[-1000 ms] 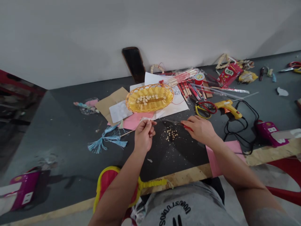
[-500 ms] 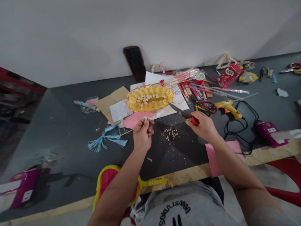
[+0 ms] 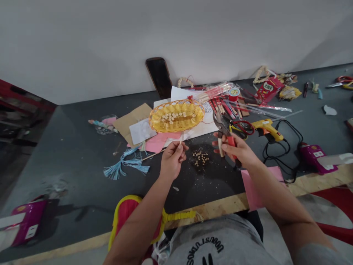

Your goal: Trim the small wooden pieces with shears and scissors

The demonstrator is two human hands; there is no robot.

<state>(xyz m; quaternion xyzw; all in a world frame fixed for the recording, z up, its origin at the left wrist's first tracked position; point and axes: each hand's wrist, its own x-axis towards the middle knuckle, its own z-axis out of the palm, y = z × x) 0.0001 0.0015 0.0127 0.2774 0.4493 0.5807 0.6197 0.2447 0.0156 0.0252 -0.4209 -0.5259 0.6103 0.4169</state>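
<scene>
My left hand [image 3: 173, 160] is closed in a pinch around a thin wooden stick [image 3: 152, 156], whose short pale tip pokes up past the thumb. In my right hand [image 3: 239, 151] are pruning shears [image 3: 220, 123] with red on the handle, blades pointing up and away from me. The fingers are loosely round the handles, which stand apart. Between the hands, a scatter of small cut wooden pieces [image 3: 200, 157] lies on the dark table with pale crumbs. Beyond them, a yellow woven basket [image 3: 165, 127] holds small pale beads or flower-like pieces [image 3: 173, 117].
Blue tassels [image 3: 121, 167] lie left of my left hand. Scissors [image 3: 244, 127], a yellow glue gun [image 3: 267, 129] with its cord, and a pink sheet [image 3: 252, 187] are at the right. A phone [image 3: 159, 77] leans against the wall. Purple boxes [image 3: 317, 156] sit near the front edge.
The shears have swung from pointing left to pointing upward, and my right hand has turned, opening its grip on the handles. My left hand has shifted slightly right with the stick.
</scene>
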